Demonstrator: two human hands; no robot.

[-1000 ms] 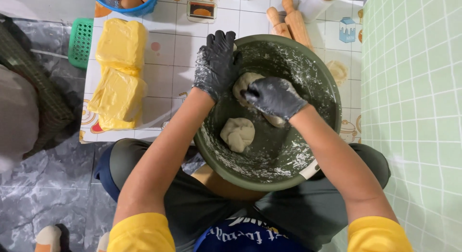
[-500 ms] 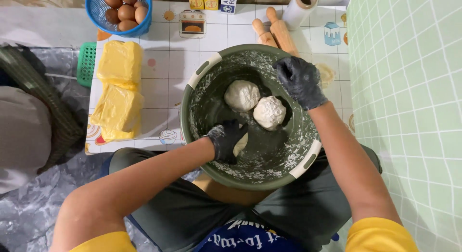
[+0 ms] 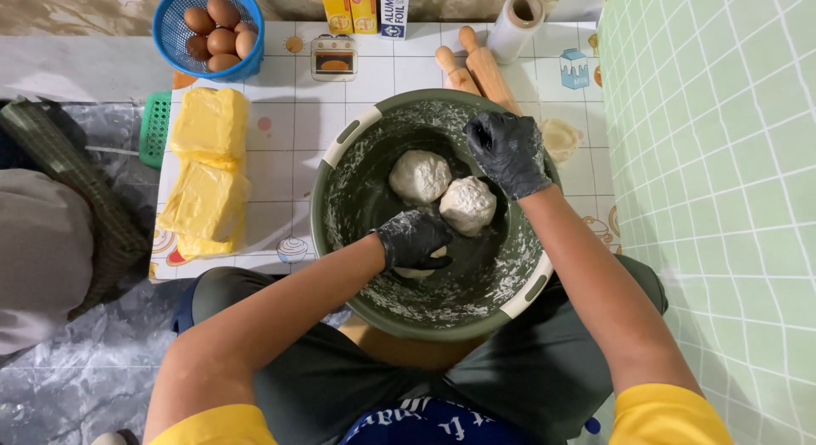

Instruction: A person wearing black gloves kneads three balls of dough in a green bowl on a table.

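Down inside the green bowl [image 3: 340, 232] that sits between your knees, your left hand [image 3: 414, 238] in its black glove is curled over a lump of dough [image 3: 422, 267] on the floury bottom, fingers closed on top of it so that only a pale edge shows beneath the palm. Your right hand [image 3: 508, 153], also gloved in black and dusted with flour, is closed into a loose fist at the far right rim of the bowl; whether it grips anything you cannot tell from this angle. Between your two hands lie two rounded dough balls [image 3: 442, 190], touching each other near the middle of the bowl, one just beside your right wrist. Flour streaks coat the bowl's inner wall, and its rim has white handles at the upper left and lower right. Beyond the bowl a low table [image 3: 289, 126] with a patterned cloth carries two yellow blocks of butter [image 3: 208, 169] wrapped in clear film on the left, with a small green basket [image 3: 155, 128] beside them. At the table's far left corner stands a blue basket of brown eggs [image 3: 217, 28]. Behind the bowl lie two wooden rolling pins [image 3: 476, 67], a roll of clear film [image 3: 517, 20] and some slim boxes [image 3: 361, 7]. Pale green tiles [image 3: 722, 156] run along your right side.
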